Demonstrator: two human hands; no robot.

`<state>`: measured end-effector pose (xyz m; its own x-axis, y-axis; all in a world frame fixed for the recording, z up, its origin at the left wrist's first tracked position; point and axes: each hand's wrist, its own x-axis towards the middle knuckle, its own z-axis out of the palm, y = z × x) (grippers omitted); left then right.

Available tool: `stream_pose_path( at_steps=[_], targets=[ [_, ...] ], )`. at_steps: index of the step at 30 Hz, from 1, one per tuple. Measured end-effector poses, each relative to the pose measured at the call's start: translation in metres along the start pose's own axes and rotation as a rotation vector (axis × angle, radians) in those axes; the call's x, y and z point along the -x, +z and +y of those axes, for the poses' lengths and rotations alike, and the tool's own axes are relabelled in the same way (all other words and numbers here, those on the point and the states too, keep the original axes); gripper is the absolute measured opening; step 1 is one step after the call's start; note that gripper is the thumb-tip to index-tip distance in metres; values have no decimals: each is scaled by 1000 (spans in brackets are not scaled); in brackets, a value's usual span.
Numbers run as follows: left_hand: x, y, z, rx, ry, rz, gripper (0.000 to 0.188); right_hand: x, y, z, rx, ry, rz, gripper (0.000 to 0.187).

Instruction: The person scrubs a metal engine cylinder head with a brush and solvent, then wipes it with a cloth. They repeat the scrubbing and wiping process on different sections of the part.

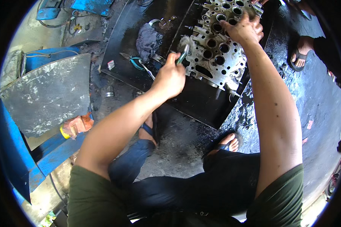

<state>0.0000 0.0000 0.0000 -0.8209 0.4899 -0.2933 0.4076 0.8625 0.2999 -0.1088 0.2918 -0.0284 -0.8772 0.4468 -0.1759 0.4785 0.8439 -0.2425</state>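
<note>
A grey metal engine cylinder head (212, 55), with several round holes in its face, lies on a dark, oily sheet (201, 104). My left hand (168, 77) is closed around the dark green handle of a brush (182, 56). The brush's pale, frayed bristles are at the left edge of the cylinder head. On the upper right part of that same block rests my right hand (248, 32), fingers spread and holding nothing. Left of the brush lie a crumpled grey rag (147, 41) and a teal-handled plier-like tool (136, 62).
Another person's fingers (260, 2) reach the block's far end, and a sandaled foot (301, 53) stands to the right. Blue metal framework (57, 155) with a worn grey panel (49, 92) occupies the left. A small metal cylinder (109, 92) sits on the dirty floor.
</note>
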Motion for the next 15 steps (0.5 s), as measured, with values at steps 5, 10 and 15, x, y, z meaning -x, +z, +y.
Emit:
stream_pose_path(
  at_steps=[5, 10, 15],
  targets=[
    [-6, -34, 21, 373, -357, 10, 37, -31, 21, 31, -129, 206, 195, 123],
    [-9, -39, 7, 349, -308, 49, 34, -45, 25, 58, -138, 154, 263, 128],
    [84, -29, 5, 246, -201, 16, 34, -53, 26, 71, -192, 95, 247, 127]
  ],
)
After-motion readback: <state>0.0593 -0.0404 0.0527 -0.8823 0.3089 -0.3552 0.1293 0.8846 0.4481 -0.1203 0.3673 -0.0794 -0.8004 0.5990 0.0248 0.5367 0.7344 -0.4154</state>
